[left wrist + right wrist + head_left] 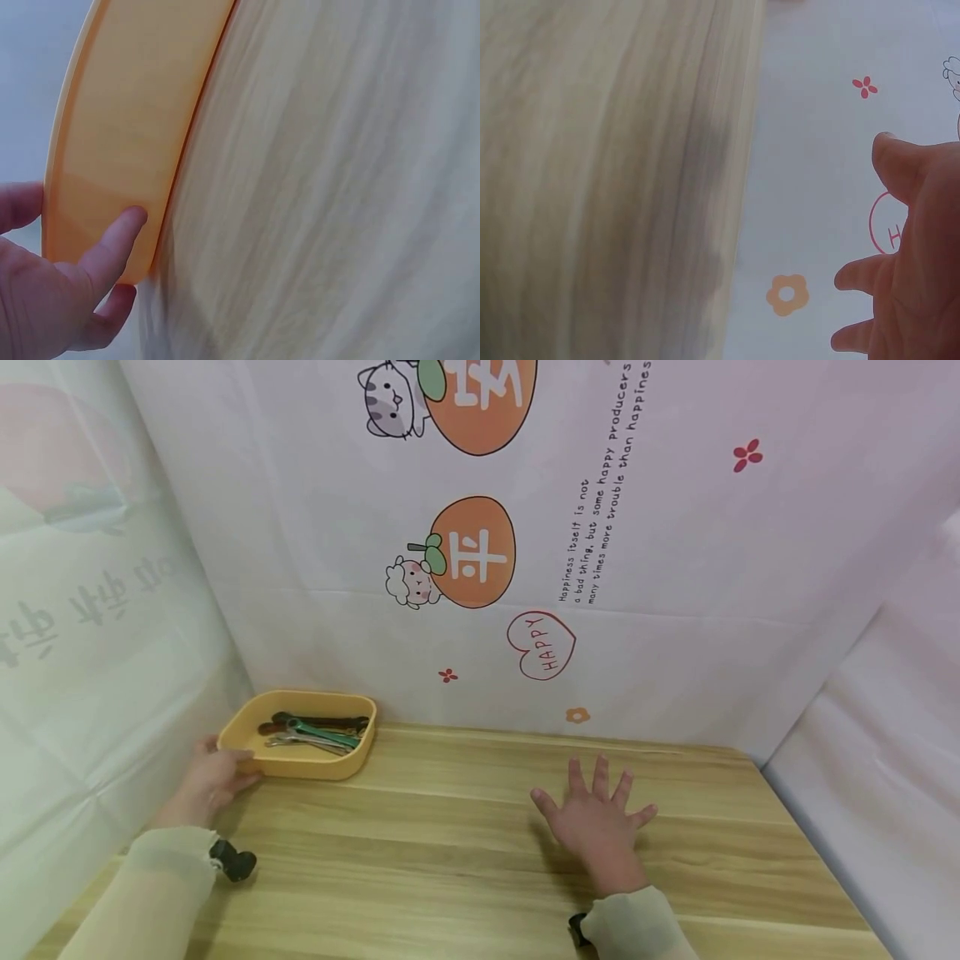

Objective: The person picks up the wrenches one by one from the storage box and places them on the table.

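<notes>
At the far left of the table stands a yellow plastic tray (300, 768), against the back wall. Inside it lie several wrenches (324, 735), some dark, one green, others silvery. My left hand (208, 781) holds the tray's near left corner. In the left wrist view, one finger of that hand (45, 300) presses the tray's outer wall (135, 112), while another reaches the rim. Over the right part of the table my right hand (600, 822) spreads its fingers and holds nothing. The right wrist view shows part of this hand (922, 262) with fingers extended.
The wood-grain table (420, 860) meets a white printed sheet (660, 677) at its back edge. Further white sheets hang on the left (97, 693) and right (862, 760). A dark strap piece (234, 860) sits at the left sleeve cuff.
</notes>
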`<state>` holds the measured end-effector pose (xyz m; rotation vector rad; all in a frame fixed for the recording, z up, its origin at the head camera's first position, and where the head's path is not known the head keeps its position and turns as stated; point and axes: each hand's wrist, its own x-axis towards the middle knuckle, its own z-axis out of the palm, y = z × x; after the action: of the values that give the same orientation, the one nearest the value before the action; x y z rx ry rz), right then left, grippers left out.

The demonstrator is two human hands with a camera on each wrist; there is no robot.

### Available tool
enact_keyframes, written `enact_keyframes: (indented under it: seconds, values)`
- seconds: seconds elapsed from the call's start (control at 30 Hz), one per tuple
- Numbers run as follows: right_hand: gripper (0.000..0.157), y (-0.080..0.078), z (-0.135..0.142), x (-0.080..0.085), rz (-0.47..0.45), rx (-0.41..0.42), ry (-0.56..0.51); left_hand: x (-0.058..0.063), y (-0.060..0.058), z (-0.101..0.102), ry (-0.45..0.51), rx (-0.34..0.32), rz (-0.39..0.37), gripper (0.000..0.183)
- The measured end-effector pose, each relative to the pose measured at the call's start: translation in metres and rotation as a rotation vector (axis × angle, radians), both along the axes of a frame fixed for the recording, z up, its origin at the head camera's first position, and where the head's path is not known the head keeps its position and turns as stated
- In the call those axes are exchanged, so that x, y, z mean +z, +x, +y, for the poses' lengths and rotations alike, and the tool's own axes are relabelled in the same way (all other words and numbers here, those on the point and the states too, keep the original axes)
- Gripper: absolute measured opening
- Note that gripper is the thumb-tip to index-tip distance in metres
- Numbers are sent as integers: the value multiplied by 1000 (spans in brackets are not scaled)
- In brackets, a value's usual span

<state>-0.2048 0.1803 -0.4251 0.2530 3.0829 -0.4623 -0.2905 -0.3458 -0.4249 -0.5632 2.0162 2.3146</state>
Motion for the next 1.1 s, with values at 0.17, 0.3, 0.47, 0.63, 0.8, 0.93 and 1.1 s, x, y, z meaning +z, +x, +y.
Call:
enact_keyframes:
  seconds: [0.17, 0.3, 0.47, 0.63, 0.8, 0.93, 1.1]
  values:
    - [112, 1, 0, 0, -2, 5, -3, -4, 3, 11, 12, -9, 32, 89]
    - [112, 1, -1, 0, -2, 6, -5, -6, 5, 21, 17, -14, 55, 84]
    - [112, 1, -2, 0, -8, 8, -10, -8, 8, 35, -4, -6, 59, 83]
    - [100, -3, 1, 3, 33, 44, -188, -8, 11, 50, -10, -17, 48, 87]
    - [76, -11, 3, 7, 37, 20, -765, -9, 15, 63, -6, -28, 52, 87]
    - [63, -18, 1, 7, -46, -110, -1398, -9, 19, 73, -2, -31, 54, 86]
    - [52, -23, -7, 5, -121, -218, -1717, -10, 24, 85, -4, -53, 73, 83]
